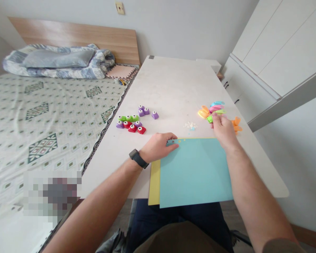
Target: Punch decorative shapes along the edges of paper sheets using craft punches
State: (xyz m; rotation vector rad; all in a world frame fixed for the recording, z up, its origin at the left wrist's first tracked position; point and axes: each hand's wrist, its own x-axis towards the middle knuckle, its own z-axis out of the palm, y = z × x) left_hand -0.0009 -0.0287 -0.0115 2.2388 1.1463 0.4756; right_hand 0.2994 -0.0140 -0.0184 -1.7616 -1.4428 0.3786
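Note:
A sheet of light blue paper (196, 172) lies over a yellow sheet (154, 182) at the table's near edge. My left hand (160, 146) rests on the blue sheet's far left corner, thumb and fingers apart. Small star-shaped marks show along the sheet's far edge beside it. My right hand (223, 130) is closed on a green craft punch (210, 119) beyond the paper's far right corner, its grip partly hidden. Around it are an orange punch (204, 111), a pink punch (216, 108) and a blue punch (218, 103).
Several small purple, green and red craft punches (132, 128) stand on the left of the white table (173, 84). Tiny white and blue paper bits (190, 125) lie beyond the paper. Orange punches (237, 124) sit right of my hand. A bed (63, 105) adjoins on the left.

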